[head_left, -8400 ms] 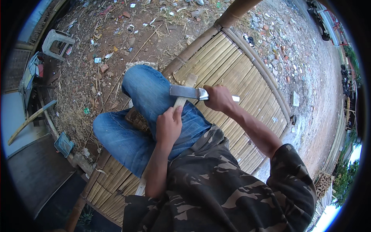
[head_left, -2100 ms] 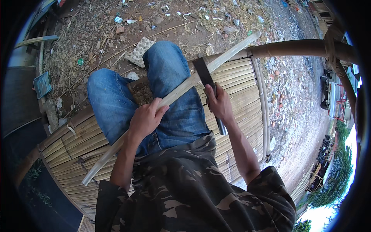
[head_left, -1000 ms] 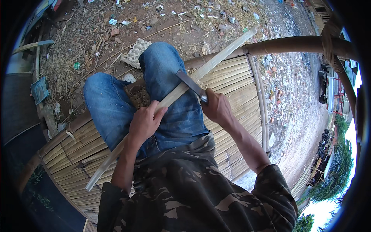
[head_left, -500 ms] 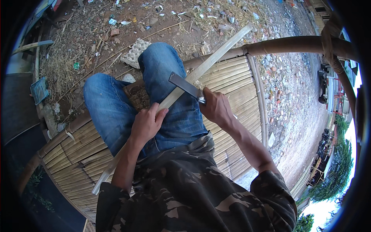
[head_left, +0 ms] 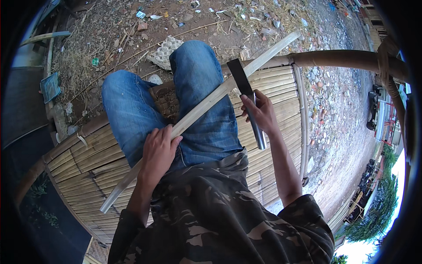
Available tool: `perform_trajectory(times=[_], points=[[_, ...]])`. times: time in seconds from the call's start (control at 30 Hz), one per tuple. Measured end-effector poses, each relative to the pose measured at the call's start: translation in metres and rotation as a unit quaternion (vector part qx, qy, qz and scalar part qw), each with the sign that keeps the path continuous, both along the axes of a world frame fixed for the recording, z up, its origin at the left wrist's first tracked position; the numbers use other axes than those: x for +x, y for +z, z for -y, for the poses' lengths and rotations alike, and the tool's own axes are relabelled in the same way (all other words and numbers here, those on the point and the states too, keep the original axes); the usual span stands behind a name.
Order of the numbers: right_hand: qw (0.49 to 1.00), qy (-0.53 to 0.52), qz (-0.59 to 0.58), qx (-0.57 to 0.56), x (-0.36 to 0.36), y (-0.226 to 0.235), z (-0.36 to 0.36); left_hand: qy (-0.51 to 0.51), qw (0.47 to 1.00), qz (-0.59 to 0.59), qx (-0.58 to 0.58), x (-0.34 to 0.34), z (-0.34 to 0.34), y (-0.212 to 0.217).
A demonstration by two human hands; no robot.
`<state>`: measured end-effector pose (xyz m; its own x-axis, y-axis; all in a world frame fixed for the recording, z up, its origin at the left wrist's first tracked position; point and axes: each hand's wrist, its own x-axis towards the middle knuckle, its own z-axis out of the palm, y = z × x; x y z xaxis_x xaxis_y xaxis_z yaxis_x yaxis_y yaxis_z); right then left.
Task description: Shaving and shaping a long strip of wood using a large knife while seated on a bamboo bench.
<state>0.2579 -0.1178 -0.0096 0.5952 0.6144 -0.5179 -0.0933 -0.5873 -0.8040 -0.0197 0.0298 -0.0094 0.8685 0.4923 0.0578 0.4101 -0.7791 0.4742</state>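
Our left hand [head_left: 159,152] is closed around a pale wooden strip [head_left: 204,103], which slants across the thighs of our blue jeans [head_left: 197,66], above the slatted bamboo platform [head_left: 273,114]. Our right hand [head_left: 260,110] grips a broad-bladed knife [head_left: 239,75] by its silver handle, thumb along it. The dark blade overlaps the strip; we cannot tell whether they touch. An egg tray [head_left: 165,52] lies on the ground beyond our knees.

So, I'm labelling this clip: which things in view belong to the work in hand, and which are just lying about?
Work in hand:
pale strip, left hand on it
broad-bladed tool, in the right hand
bamboo platform, underneath

Lying about:
dimpled tray
blue basket
green scrap
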Motion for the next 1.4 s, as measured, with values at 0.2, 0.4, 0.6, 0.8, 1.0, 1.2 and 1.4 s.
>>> perform_trajectory(times=[0.2, 0.4, 0.6, 0.8, 1.0, 1.2, 1.4], points=[[0.984, 0.093, 0.128, -0.080, -0.029, -0.009, -0.011, 0.023, 0.998, -0.007, -0.050, 0.012, -0.005, -0.018], [0.964, 0.001, 0.254, -0.085, -0.003, -0.021, -0.014, -0.001, 0.993, -0.047, -0.109, 0.045, -0.022, -0.012], [0.964, 0.067, 0.248, -0.068, -0.033, -0.024, -0.016, -0.015, 0.996, -0.024, -0.089, 0.034, -0.035, -0.013], [0.996, -0.036, 0.054, -0.064, 0.012, -0.022, 0.005, 0.065, 0.995, -0.076, 0.009, -0.041, -0.044, 0.024], [0.991, -0.057, -0.044, 0.112, -0.012, -0.019, 0.005, 0.109, 0.992, -0.042, -0.052, -0.039, -0.057, 0.000], [0.994, -0.074, -0.065, 0.046, -0.024, 0.009, 0.008, 0.045, 0.995, -0.040, 0.077, -0.077, -0.077, 0.023], [0.928, -0.199, -0.280, 0.143, -0.039, 0.018, 0.000, 0.149, 0.987, -0.048, 0.027, -0.139, -0.082, -0.002]])
